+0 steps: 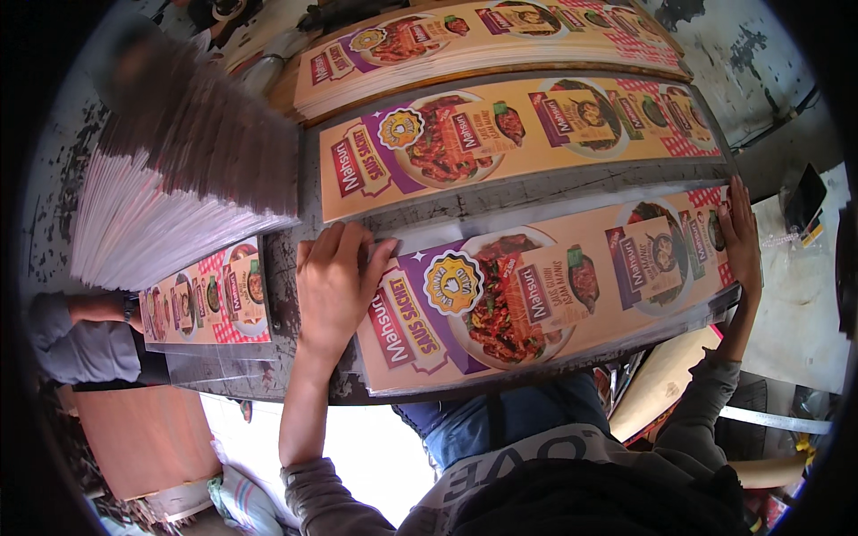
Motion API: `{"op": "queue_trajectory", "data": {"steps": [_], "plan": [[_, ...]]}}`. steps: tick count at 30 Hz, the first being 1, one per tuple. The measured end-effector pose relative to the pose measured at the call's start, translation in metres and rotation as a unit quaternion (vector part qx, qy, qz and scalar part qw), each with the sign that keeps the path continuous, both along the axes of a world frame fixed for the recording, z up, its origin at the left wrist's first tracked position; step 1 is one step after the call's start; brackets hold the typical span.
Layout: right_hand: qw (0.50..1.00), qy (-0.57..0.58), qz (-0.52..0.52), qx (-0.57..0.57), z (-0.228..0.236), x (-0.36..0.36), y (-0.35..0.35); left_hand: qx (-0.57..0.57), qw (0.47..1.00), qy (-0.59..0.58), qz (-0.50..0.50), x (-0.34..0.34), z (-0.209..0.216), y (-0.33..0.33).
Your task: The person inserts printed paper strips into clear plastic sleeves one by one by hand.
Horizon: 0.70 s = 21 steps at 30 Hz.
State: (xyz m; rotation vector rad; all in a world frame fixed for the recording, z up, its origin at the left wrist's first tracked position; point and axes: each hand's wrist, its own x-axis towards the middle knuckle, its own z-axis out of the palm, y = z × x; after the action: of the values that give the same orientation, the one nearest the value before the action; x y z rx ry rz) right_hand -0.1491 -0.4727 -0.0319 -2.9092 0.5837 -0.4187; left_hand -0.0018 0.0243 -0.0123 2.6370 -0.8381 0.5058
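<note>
Printed strip point(559, 308): where does it lie, and how is it held?

Along the near edge of the bench point(284, 308), face up, with clear film point(545, 204) showing beyond its far side. The left hand point(332, 277) is at its far left corner, fingers curled, thumb extended; whether it pinches anything cannot be told. The right hand point(742, 237) rests at the right end, fingers extended; its grip cannot be told either.

What does the step require?

It is judged to be squaring the strip with the film. Both ends should be steered together under light, even pressure, the thumb guiding the corner.

Likely faults?

Uneven pushing could slew or bow so long a piece, and the film might crease. The margin should be checked at both ends before release, keeping clear of the second strip point(527, 147) behind.
</note>
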Motion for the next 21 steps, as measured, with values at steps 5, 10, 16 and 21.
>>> {"op": "queue_trajectory", "data": {"steps": [5, 10, 16, 21], "plan": [[0.998, -0.031, -0.022, 0.053, -0.001, 0.004, 0.004, 0.004, 1.000, -0.017, 0.003, -0.005, 0.007, 0.007], [0.995, -0.064, -0.034, 0.066, 0.009, -0.008, -0.001, -0.123, 0.980, 0.155, 0.004, -0.020, 0.021, 0.009], [0.976, -0.143, -0.101, 0.131, -0.005, -0.033, -0.035, -0.102, 0.981, 0.112, 0.118, -0.074, 0.007, 0.031], [0.961, -0.173, -0.151, 0.157, -0.012, -0.037, -0.045, -0.148, 0.963, 0.152, 0.170, -0.106, 0.001, 0.027]]}}
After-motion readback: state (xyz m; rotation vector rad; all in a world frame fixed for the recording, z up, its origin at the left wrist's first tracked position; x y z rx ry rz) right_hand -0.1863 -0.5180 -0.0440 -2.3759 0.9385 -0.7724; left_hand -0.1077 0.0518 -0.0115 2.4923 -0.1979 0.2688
